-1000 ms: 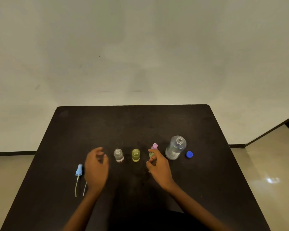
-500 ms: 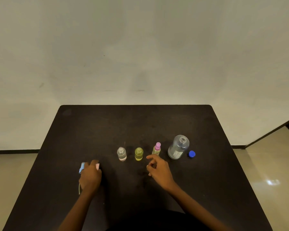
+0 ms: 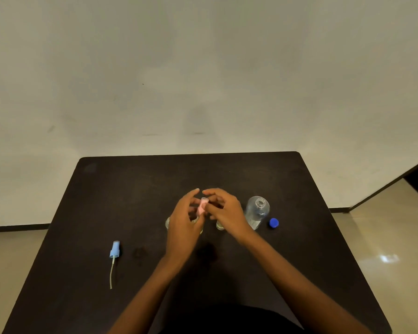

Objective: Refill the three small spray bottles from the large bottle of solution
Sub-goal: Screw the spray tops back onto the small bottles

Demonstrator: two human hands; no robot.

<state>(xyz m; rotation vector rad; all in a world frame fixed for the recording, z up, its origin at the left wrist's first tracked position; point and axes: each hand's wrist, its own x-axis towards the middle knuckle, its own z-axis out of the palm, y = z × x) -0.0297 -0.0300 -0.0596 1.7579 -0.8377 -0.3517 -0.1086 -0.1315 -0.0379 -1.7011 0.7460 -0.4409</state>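
Where left hand (image 3: 182, 227) and right hand (image 3: 227, 210) meet, both pinch the pink sprayer (image 3: 202, 206).

Just one view, a wide-angle head camera, looking forward and down across the dark table (image 3: 101, 194) from its near edge, left hand (image 3: 182, 227) and right hand (image 3: 227, 213) close below, pale wall (image 3: 203, 68) filling the far half.
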